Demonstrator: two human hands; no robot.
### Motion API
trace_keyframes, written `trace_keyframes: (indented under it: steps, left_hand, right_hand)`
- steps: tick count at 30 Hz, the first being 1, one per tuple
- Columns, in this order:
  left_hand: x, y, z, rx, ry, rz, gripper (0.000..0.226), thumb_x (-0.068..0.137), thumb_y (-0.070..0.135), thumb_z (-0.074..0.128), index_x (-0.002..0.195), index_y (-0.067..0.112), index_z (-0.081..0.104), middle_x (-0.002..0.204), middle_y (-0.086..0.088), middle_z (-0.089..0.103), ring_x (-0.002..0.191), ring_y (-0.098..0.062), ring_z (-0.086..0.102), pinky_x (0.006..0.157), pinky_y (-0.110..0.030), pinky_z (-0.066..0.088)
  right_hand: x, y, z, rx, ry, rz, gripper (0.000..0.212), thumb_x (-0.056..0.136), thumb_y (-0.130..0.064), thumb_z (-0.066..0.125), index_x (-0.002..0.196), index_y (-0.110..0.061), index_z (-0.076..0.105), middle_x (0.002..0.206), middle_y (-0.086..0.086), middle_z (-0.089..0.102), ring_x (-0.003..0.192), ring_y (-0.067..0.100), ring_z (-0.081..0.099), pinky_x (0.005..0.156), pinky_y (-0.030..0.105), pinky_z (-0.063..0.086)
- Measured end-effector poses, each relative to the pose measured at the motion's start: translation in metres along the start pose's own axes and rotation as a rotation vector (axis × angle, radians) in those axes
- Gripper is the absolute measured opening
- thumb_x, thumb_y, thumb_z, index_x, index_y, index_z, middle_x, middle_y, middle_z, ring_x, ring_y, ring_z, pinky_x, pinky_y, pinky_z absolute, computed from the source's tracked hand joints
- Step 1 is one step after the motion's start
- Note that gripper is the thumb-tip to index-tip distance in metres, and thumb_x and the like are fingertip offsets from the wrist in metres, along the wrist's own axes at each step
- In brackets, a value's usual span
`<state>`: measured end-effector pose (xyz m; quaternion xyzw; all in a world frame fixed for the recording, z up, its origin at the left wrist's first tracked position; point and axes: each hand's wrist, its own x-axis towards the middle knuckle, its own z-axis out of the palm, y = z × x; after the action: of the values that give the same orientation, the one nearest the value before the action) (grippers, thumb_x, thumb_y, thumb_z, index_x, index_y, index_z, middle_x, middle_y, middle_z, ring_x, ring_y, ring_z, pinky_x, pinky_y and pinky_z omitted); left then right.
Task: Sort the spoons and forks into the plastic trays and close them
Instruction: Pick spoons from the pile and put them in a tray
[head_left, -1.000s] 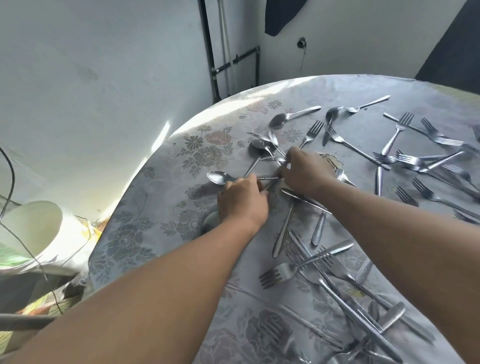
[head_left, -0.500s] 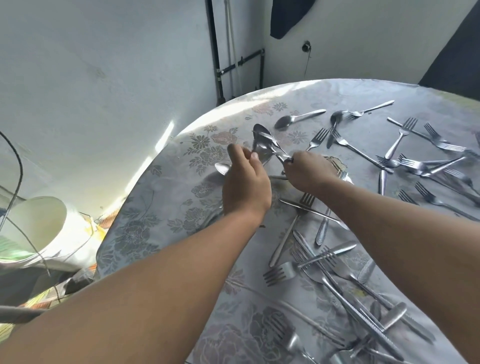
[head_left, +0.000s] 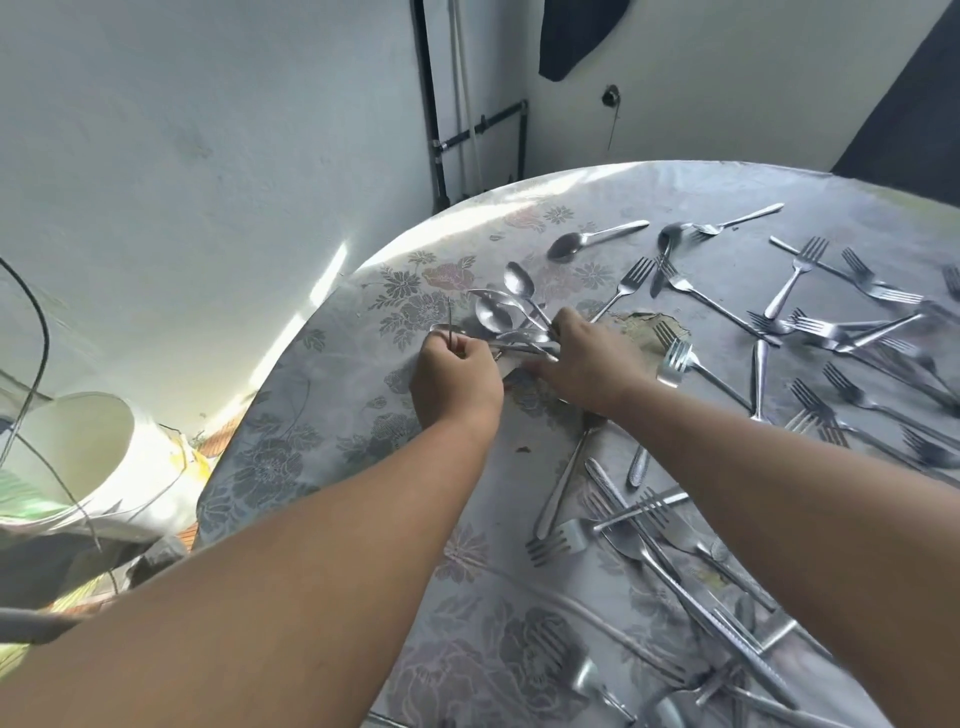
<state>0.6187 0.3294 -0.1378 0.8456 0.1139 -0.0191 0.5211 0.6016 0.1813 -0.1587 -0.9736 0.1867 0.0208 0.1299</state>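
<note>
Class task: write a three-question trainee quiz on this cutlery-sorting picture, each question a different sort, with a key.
1. True or false: the right hand holds a bunch of spoons.
2. Which is visible on the table? A plastic tray; B loose forks; C a plate.
3. Fill in: the left hand pinches a thin metal ____.

Key: 1 true; 2 B; 3 handle.

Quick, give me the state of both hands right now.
Left hand: gripping one spoon.
Right hand: holding a bunch of spoons.
</note>
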Motion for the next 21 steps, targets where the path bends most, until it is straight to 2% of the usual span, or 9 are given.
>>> trace_keyframes:
  steps: [4,7,9,12,14,16,19,21]
  left_hand:
    - [-0.003,-0.001,-0.002,0.004,-0.012,0.002,0.019,0.094,0.024,0.053,0.075,0.022,0.051,0.079,0.005,0.061,0.081,-0.025,0.058,0.071,-0.032,0.042]
    - [-0.005,-0.003,-0.005,0.009,-0.014,0.008,0.018,0.095,0.026,0.052,0.077,0.022,0.052,0.082,0.003,0.062,0.084,-0.027,0.059,0.071,-0.033,0.042]
    - [-0.006,-0.004,-0.007,0.003,-0.007,0.005,0.019,0.095,0.026,0.051,0.077,0.022,0.051,0.081,0.003,0.061,0.083,-0.027,0.057,0.07,-0.033,0.04]
    - [-0.008,-0.002,-0.012,-0.006,0.009,0.003,0.015,0.096,0.028,0.05,0.085,0.021,0.058,0.088,-0.001,0.066,0.089,-0.03,0.062,0.077,-0.038,0.051]
    - [-0.01,0.001,-0.016,-0.024,0.013,-0.003,0.019,0.097,0.03,0.05,0.088,0.018,0.061,0.086,-0.001,0.066,0.09,-0.03,0.065,0.079,-0.039,0.054]
    - [-0.012,0.005,-0.018,-0.05,0.001,-0.015,0.025,0.099,0.034,0.051,0.082,0.018,0.061,0.08,0.001,0.064,0.088,-0.03,0.065,0.077,-0.038,0.053]
    - [-0.024,0.013,-0.022,-0.089,-0.039,-0.016,0.033,0.099,0.045,0.054,0.078,0.02,0.06,0.08,0.001,0.07,0.083,-0.027,0.068,0.08,-0.04,0.057]
    - [-0.037,0.018,-0.024,-0.079,-0.081,-0.001,0.038,0.099,0.049,0.056,0.075,0.02,0.06,0.079,0.0,0.069,0.078,-0.024,0.066,0.074,-0.037,0.054]
  right_hand:
    - [0.001,-0.008,0.005,-0.073,0.02,-0.021,0.016,0.101,-0.032,0.051,0.093,-0.019,0.053,0.085,0.003,0.061,0.07,0.021,0.056,0.057,0.033,0.046]
    - [0.0,-0.01,-0.001,-0.14,-0.009,-0.022,0.017,0.097,-0.021,0.05,0.081,-0.016,0.052,0.079,0.004,0.059,0.068,0.024,0.057,0.054,0.031,0.043]
    - [-0.003,-0.01,-0.004,-0.153,-0.022,-0.024,0.021,0.098,-0.019,0.052,0.078,-0.014,0.055,0.076,0.004,0.06,0.065,0.023,0.057,0.05,0.03,0.041]
    - [-0.011,-0.007,-0.008,-0.086,-0.04,-0.003,0.027,0.103,-0.029,0.051,0.084,-0.012,0.059,0.081,0.007,0.064,0.069,0.023,0.06,0.053,0.032,0.044]
    - [-0.018,-0.007,-0.014,0.014,-0.034,0.03,0.03,0.105,-0.033,0.047,0.088,-0.011,0.059,0.082,0.007,0.063,0.067,0.02,0.056,0.051,0.03,0.039]
    - [-0.025,-0.008,-0.022,0.175,-0.018,0.057,0.032,0.106,-0.036,0.046,0.09,-0.011,0.057,0.081,0.006,0.062,0.064,0.016,0.053,0.051,0.03,0.035]
    - [-0.042,-0.012,-0.032,0.516,-0.011,0.074,0.033,0.106,-0.038,0.05,0.084,-0.013,0.053,0.075,0.004,0.058,0.062,0.017,0.051,0.054,0.03,0.037]
    - [-0.057,-0.013,-0.035,0.702,0.005,0.063,0.035,0.105,-0.039,0.054,0.079,-0.015,0.051,0.07,0.003,0.054,0.065,0.02,0.049,0.061,0.034,0.039]
